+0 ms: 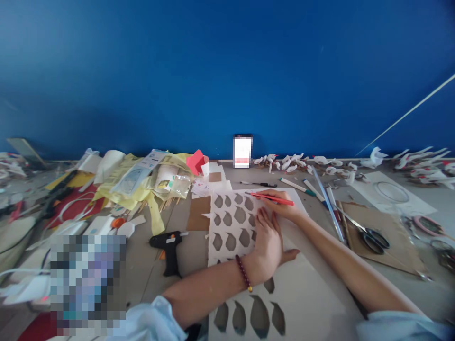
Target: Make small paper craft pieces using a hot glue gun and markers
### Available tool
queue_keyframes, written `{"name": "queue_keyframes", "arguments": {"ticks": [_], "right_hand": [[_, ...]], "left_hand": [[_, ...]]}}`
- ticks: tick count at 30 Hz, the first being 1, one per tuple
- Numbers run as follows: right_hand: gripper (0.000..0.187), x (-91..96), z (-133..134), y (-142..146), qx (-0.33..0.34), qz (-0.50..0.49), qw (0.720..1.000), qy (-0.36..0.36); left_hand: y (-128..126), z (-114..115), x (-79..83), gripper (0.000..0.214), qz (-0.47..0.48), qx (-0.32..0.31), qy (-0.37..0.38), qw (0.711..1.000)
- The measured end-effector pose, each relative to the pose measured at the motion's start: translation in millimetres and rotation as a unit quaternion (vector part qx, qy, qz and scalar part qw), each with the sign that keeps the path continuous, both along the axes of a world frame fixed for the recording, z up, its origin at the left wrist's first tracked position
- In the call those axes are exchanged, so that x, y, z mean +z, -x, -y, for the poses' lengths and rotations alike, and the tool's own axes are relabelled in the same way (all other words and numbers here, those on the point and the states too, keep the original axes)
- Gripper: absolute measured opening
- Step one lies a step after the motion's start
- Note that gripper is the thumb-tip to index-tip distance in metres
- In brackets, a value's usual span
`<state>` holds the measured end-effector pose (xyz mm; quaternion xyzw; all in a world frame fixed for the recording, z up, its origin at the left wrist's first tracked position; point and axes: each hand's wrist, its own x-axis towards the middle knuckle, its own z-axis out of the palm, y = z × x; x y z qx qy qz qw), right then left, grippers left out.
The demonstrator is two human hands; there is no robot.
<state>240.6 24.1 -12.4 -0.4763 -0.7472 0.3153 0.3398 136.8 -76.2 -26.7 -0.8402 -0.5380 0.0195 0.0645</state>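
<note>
A white sheet of card lies before me, with rows of leaf- or bird-body-shaped holes cut through it. My left hand presses flat on the card, fingers stretched forward and thumb spread to the right; it covers some of the holes. A dark red bead bracelet circles that wrist. Just beyond, my right hand is closed round a slim red craft knife. The knife's grey tip points left, close to the top row of holes; whether it touches the card I cannot tell.
Left of the card lies a black glue gun, with yellow wrapping and packets behind it. Scissors rest on brown board at right, near a clear ruler and markers. Small white paper birds line the blue wall.
</note>
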Motion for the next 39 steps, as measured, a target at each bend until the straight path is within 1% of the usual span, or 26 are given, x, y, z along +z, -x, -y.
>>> {"name": "queue_keyframes", "arguments": {"ticks": [5,9,16,23,27,31,34,39], "right_hand": [[0.026,-1.6,-1,-1,0.002,0.002,1.000,-0.007],[0.025,-1.1,-1,0,-0.002,0.006,1.000,-0.011],[0.025,2.8,-1,1,0.001,0.027,0.999,-0.020],[0.028,0.0,-3,2,0.005,0.076,0.996,-0.042],[0.028,2.1,-4,3,0.015,0.088,0.995,-0.048],[0.027,5.2,-7,3,0.026,0.091,0.995,-0.037],[0.029,4.0,-11,2,0.026,0.102,0.994,-0.023],[0.030,4.1,-16,0,0.030,0.105,0.994,-0.006]], "left_hand": [[0,0,3.4,0.115,0.011,-0.002,0.006,1.000],[1,0,6.5,0.111,0.008,-0.002,0.009,1.000],[0,0,2.9,0.119,-0.004,-0.004,0.008,1.000],[0,0,1.8,0.118,-0.014,-0.001,0.004,1.000],[0,0,2.9,0.116,-0.010,-0.002,0.012,1.000],[1,-1,5.7,0.116,-0.010,-0.001,0.021,1.000],[1,-1,7.0,0.114,-0.013,-0.007,0.032,0.999],[0,-2,3.4,0.114,-0.008,-0.009,0.032,0.999]]}}
